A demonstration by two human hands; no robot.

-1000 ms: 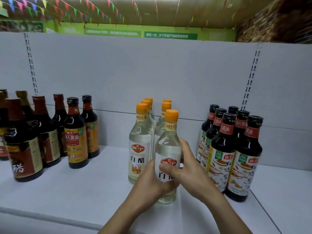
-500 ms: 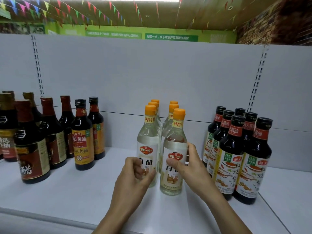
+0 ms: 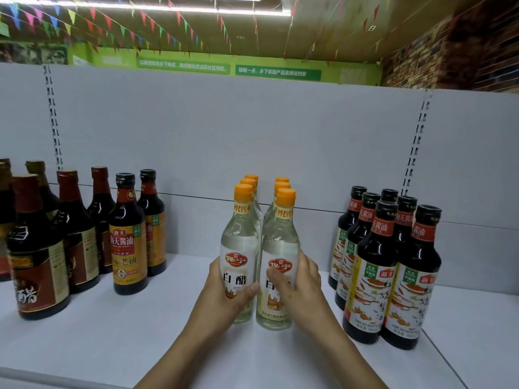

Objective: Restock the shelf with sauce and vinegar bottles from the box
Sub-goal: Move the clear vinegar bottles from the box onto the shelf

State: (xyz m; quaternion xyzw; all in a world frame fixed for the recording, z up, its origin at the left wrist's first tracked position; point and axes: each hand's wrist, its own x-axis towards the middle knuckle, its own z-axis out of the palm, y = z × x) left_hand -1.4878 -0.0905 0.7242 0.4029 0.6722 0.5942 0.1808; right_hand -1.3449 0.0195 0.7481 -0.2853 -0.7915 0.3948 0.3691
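1. Head view: a vinegar group [image 3: 261, 209] stands in two short rows in the middle of a flat white shelf [image 3: 112, 332]. The bottles are clear and shiny, round, with thin necks and orange caps. The liquid inside looks like water.
2. The left front vinegar bottle [image 3: 240, 248] and the right front vinegar bottle [image 3: 280, 242] are at the near end of the vinegar group. They stand upright, side by side and nearly touching. Each has a white paper label with a red badge.
3. The left hand [image 3: 224, 293] is wrapped round the low part of the left front vinegar bottle, with the thumb across its label.
4. The right hand [image 3: 304, 287] is wrapped round the right front vinegar bottle, with the thumb on its label.
5. To the right of the vinegar group, a little apart, stand the soy sauce bottles [image 3: 368, 276]. They are tall, dark and glossy, with black caps and picture labels. They are packed close together.
6. To the left of the vinegar group, a little apart, is a yellow-label bottle [image 3: 127, 248]. It is dark, with a black cap and round shoulders.
7. Further left of the vinegar group are the fat dark bottles [image 3: 36, 270], with brown labels and red-brown wrapped tops.
8. Behind the vinegar group is a smooth, plain grey back panel [image 3: 252, 136].
9. High above the vinegar group hang little coloured flags [image 3: 112, 21]. They are shaped like triangles.
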